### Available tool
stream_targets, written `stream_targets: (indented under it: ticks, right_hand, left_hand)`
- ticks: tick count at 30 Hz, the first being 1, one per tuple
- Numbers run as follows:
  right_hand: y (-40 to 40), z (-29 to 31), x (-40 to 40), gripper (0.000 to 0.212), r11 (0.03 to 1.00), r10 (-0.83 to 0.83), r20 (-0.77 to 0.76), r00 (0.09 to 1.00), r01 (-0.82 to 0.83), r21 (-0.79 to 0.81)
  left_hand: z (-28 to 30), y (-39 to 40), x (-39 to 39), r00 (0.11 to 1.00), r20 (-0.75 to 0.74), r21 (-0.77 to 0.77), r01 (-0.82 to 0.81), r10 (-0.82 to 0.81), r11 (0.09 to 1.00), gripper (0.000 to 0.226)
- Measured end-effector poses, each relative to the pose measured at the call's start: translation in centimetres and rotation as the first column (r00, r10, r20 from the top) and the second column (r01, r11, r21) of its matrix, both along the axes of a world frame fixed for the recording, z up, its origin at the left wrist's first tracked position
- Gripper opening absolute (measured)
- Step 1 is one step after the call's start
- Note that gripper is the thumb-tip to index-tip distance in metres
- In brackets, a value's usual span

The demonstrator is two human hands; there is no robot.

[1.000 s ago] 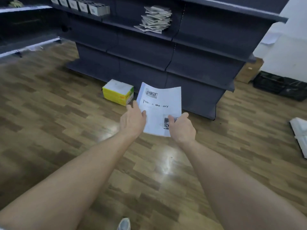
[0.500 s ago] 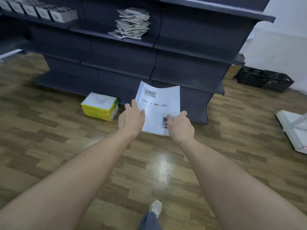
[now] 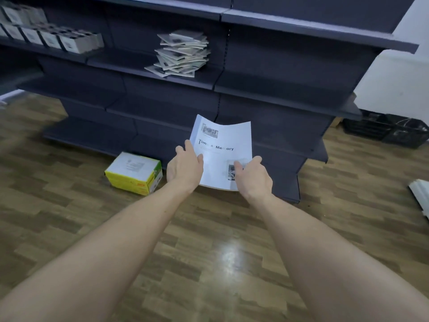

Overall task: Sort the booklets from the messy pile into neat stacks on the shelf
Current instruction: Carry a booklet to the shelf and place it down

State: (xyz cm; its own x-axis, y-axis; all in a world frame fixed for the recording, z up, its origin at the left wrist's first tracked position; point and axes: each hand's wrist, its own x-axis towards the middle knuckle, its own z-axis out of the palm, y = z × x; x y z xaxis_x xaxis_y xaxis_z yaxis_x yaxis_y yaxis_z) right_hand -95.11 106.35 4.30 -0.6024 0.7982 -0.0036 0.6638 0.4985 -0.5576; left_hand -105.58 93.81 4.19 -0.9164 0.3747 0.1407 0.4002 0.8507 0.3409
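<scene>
Since the earlier frames you have stepped closer to the shelf unit: the messy pile now sits near the upper centre of the frame, the shoe at the bottom edge has gone from view, and the booklet is carried higher against the dark lower shelves, its top edge bowing more.

At the upper left of the frame, a row of small grey boxes lines the shelf. Below them, on the wooden floor at centre left, a yellow and white carton lies just beside the foot of the shelving.

Your left hand is closed on the booklet's left edge, thumb on the cover and fingers hidden beneath. The booklet itself is in mid-air at the centre of the frame, cover facing you (the title reads roughly "Time & Memory", partly blurred), tilted away from you and well apart from the pile above it. Your right hand grips the lower right corner, thumb pressed on the small printed photo there.

At the right of the frame, black crates rest on the floor by the white wall, and a white object is cut off by the right edge.
</scene>
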Motion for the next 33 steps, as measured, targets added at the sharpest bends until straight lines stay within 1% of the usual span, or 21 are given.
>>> stream_targets:
  ticks: [10, 18, 22, 27, 33]
  right_hand:
    - [7.6, -0.4, -11.6, 0.03, 1.0, -0.024, 0.006, 1.0, 0.024, 0.001]
    - [12.8, -0.2, -23.4, 0.033, 0.997, -0.078, 0.018, 0.997, 0.077, 0.025]
    - [14.6, 0.0, -28.4, 0.033, 0.994, -0.109, 0.026, 0.994, 0.109, 0.004]
    - [16.8, -0.2, -33.3, 0.033, 0.99, -0.135, 0.04, 0.99, 0.136, -0.032]
    - [21.2, -0.4, -38.0, 0.033, 0.988, -0.148, 0.051, 0.988, 0.15, -0.028]
  left_hand:
    - [-0.5, 7.8, -11.7, 1.0, 0.016, 0.001, 0.009, -0.009, 1.0, 0.048]
    - [-0.5, 14.0, -24.5, 0.998, 0.015, -0.004, 0.068, -0.068, 0.998, 0.045]
    - [-0.2, 16.0, -29.9, 0.994, 0.026, -0.003, 0.106, -0.106, 0.994, 0.045]
    - [-0.3, 18.4, -35.0, 0.99, 0.028, -0.012, 0.141, -0.141, 0.99, 0.04]
    - [-0.9, 22.9, -39.7, 0.988, 0.029, -0.019, 0.151, -0.151, 0.988, 0.043]
